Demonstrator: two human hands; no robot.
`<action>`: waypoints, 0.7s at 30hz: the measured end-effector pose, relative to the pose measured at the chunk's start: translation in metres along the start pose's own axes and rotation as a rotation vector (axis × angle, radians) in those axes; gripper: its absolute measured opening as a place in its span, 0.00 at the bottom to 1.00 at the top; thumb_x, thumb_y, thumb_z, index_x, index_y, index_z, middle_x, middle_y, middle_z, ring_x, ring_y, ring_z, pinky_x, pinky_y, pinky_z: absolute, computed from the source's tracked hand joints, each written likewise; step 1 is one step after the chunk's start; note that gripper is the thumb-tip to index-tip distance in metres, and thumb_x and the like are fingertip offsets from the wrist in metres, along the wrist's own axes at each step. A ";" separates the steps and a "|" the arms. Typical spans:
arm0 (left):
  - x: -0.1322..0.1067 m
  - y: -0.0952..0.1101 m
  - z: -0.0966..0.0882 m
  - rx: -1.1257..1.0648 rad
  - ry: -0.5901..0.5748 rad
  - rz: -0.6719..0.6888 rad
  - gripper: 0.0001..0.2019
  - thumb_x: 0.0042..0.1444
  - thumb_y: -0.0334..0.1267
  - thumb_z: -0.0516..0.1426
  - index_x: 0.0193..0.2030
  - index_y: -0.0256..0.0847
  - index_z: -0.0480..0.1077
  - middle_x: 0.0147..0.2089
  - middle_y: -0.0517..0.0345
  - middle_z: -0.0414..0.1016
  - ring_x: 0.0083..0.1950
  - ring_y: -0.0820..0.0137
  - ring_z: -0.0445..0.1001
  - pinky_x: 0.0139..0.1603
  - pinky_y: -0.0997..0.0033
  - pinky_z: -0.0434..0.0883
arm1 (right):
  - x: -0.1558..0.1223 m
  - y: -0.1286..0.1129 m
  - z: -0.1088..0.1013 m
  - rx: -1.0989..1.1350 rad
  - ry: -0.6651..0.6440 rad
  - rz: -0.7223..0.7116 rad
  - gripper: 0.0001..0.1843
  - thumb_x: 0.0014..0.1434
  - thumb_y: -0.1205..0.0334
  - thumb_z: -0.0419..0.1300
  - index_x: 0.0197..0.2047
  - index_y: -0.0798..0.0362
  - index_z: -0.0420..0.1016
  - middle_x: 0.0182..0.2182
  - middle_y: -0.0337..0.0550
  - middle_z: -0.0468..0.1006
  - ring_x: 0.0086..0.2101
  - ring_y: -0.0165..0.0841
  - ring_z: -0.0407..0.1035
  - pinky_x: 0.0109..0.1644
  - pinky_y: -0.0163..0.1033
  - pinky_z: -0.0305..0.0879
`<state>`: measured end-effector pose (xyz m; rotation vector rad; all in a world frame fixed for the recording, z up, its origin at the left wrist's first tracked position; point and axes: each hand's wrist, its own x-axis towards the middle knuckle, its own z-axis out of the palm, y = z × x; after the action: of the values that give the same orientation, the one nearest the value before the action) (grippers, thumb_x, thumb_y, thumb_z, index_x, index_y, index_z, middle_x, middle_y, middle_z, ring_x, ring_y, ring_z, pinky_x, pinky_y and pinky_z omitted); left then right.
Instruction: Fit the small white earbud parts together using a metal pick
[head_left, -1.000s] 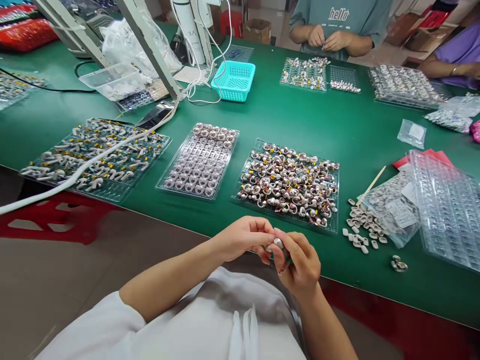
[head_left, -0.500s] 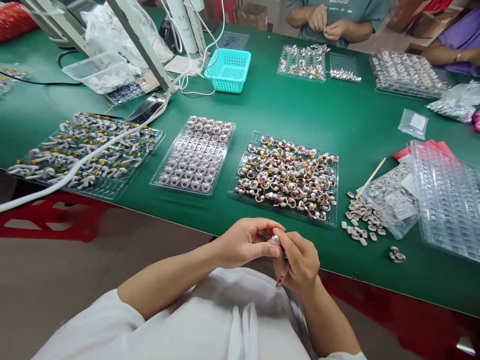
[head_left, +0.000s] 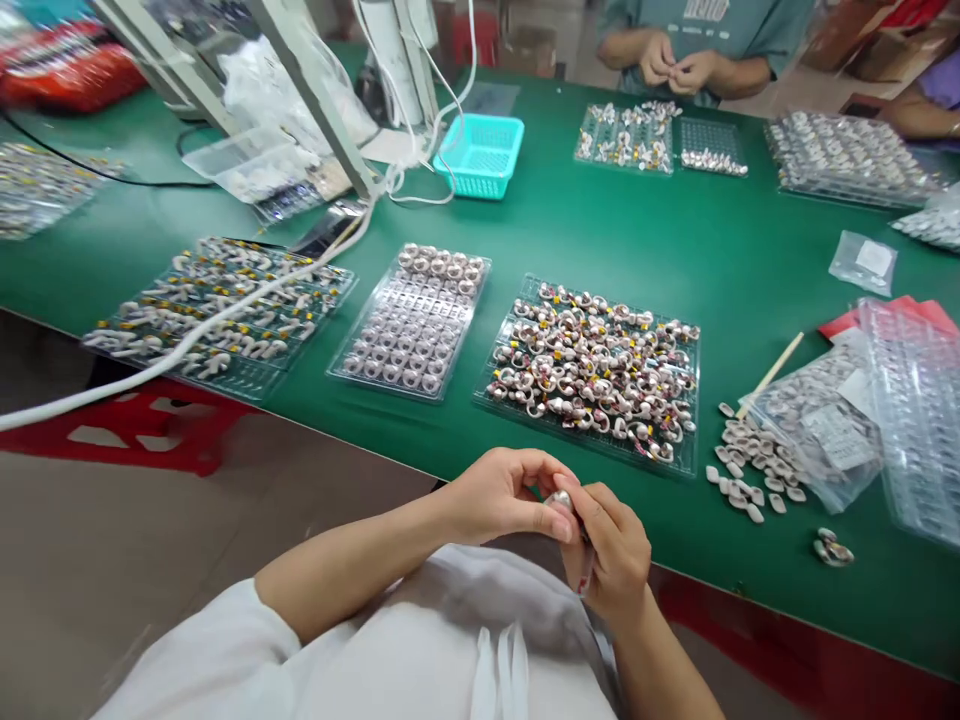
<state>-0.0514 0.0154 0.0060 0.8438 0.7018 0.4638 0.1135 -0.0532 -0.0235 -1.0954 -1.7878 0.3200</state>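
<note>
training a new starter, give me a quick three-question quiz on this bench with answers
1. True or false: the bare left hand and bare right hand meet at a small shiny silvery part.
2. What crosses before the clear plastic tray of curved white parts? (A) thin pale stick (B) thick white cable
3. Fill in: loose flat beige pieces lie to the ___ of both hands.
Key: 1 true; 2 B; 3 right.
</note>
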 end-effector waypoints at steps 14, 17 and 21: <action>0.001 0.057 -0.056 0.384 0.172 0.229 0.14 0.50 0.44 0.68 0.34 0.34 0.76 0.33 0.51 0.82 0.33 0.69 0.79 0.36 0.70 0.75 | 0.003 0.013 0.005 0.048 -0.085 0.028 0.29 0.66 0.69 0.55 0.69 0.56 0.58 0.23 0.37 0.70 0.22 0.29 0.64 0.25 0.33 0.65; 0.014 0.097 -0.099 1.019 0.610 0.585 0.09 0.57 0.42 0.62 0.37 0.37 0.79 0.37 0.51 0.83 0.37 0.67 0.79 0.38 0.70 0.75 | 0.001 0.017 0.002 0.051 -0.073 0.026 0.27 0.65 0.71 0.56 0.67 0.56 0.61 0.22 0.36 0.69 0.20 0.28 0.61 0.23 0.33 0.61; 0.044 0.133 -0.161 1.364 0.828 0.752 0.07 0.57 0.35 0.60 0.36 0.36 0.80 0.41 0.46 0.83 0.46 0.62 0.79 0.51 0.63 0.73 | 0.001 0.017 -0.001 0.068 -0.046 -0.010 0.25 0.63 0.75 0.55 0.62 0.53 0.68 0.22 0.35 0.69 0.20 0.28 0.61 0.21 0.33 0.59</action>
<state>-0.1507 0.2037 0.0208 2.2980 1.5094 1.0598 0.1236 -0.0431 -0.0332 -1.0384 -1.8090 0.3995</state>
